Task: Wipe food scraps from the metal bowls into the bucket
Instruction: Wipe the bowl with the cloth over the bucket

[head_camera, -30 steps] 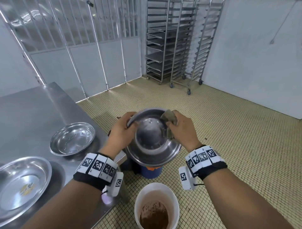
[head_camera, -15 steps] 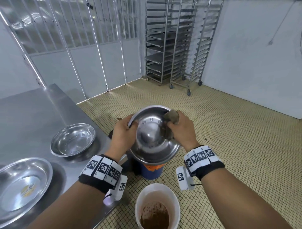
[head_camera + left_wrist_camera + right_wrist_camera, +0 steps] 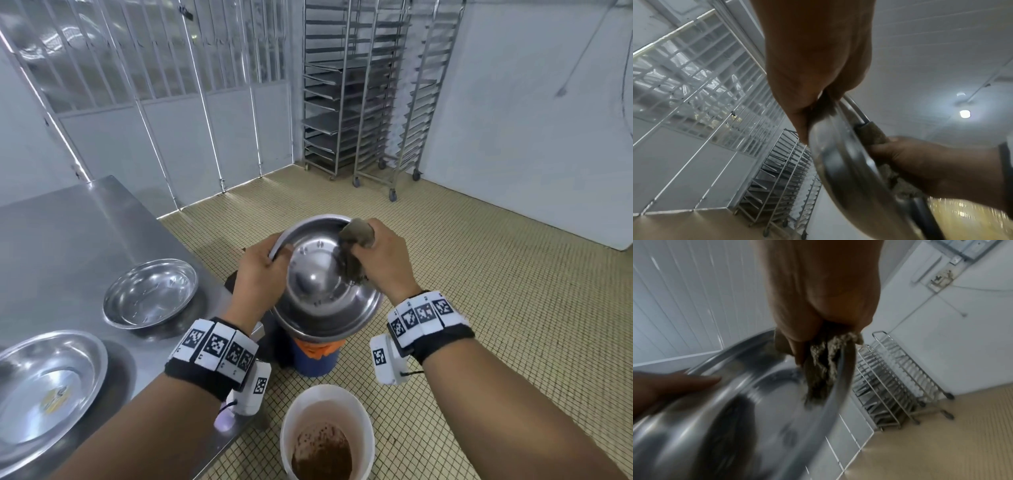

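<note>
Both hands were occupied: the left hand (image 3: 262, 274) gripped the rim of the tilted metal bowl (image 3: 322, 284), the right hand (image 3: 383, 260) pressed a cloth (image 3: 352, 253) inside it, above the bucket (image 3: 301, 407). Its interior appeared nearly clean; two bowls (image 3: 150, 294) waited on the table (image 3: 68, 233), one (image 3: 44, 390) apparently soiled.

Steel table (image 3: 65, 240) bears two bowls (image 3: 150, 293); floor (image 3: 513, 308) bears buckets (image 3: 327, 428).

White panelled walls and a barred partition (image 3: 144, 78) rise across the upper frame above yellow tiled floor (image 3: 513, 291), wheeled tray racks (image 3: 363, 89) at upper centre.
</note>
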The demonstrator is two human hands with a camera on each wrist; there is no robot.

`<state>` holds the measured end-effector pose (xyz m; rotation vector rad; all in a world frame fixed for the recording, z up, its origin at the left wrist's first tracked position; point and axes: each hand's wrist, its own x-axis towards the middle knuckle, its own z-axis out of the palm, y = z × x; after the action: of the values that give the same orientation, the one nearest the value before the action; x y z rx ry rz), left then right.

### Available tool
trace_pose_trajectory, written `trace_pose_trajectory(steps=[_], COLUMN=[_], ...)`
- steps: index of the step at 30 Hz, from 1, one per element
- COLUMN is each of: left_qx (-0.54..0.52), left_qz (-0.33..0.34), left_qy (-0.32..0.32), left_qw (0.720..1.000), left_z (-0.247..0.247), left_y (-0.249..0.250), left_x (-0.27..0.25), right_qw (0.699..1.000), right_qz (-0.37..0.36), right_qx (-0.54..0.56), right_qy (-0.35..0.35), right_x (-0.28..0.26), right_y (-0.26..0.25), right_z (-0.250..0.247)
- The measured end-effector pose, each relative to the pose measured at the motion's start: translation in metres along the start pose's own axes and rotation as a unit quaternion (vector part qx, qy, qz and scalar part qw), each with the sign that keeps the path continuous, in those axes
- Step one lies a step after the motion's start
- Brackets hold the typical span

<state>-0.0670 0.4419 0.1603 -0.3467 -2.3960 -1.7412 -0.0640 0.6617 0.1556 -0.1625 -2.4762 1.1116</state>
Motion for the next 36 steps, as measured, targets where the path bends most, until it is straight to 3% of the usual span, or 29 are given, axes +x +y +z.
trace_pose_trajectory(steps=[3, 7, 10, 16, 20, 23, 26, 29, 32, 36], left_qx=[-0.034, -0.069, -0.071, -0.050, -0.096, -0.143, -0.081, 0.005, 0.022, -0.043], left_qz=[-0.012, -0.011, -0.013, 0.007, 0.006, 0.010, 0.026, 0.049, 0.067, 0.086], left_qy=[0.046, 0.099, 0.102, 0.063, 0.113, 0.145, 0.117, 0.038, -0.023, 0.029], left_qw=[0.998, 0.993, 0.992, 0.997, 0.989, 0.979, 0.989, 0.998, 0.997, 0.995], left_z=[-0.002, -0.005, -0.005, -0.001, 0.002, 0.006, 0.005, -0.009, -0.018, -0.015], left_y=[0.005, 0.002, -0.001, -0.003, 0.000, 0.002, -0.003, 0.001, 0.017, 0.029], left_x=[0.004, 0.005, 0.004, -0.004, -0.006, -0.009, -0.005, 0.007, 0.011, 0.007], right_qw=[0.996, 0.982, 0.982, 0.999, 0.993, 0.981, 0.987, 0.998, 0.998, 0.995], right_qz=[0.053, 0.109, 0.089, -0.001, 0.038, 0.090, 0.058, -0.019, -0.059, -0.065], right_qx=[0.051, 0.156, 0.164, 0.041, 0.099, 0.159, 0.139, 0.055, 0.011, 0.061], right_qy=[0.043, 0.002, -0.022, -0.024, 0.055, 0.061, 0.050, 0.002, -0.012, 0.054], right_x=[-0.015, -0.032, -0.024, -0.003, -0.022, -0.035, -0.027, -0.015, -0.006, -0.009], right_y=[0.007, 0.010, 0.007, 0.002, 0.004, 0.005, 0.006, 0.006, 0.003, -0.003], right_z=[0.013, 0.027, 0.018, -0.001, 0.015, 0.028, 0.019, 0.001, -0.007, -0.006])
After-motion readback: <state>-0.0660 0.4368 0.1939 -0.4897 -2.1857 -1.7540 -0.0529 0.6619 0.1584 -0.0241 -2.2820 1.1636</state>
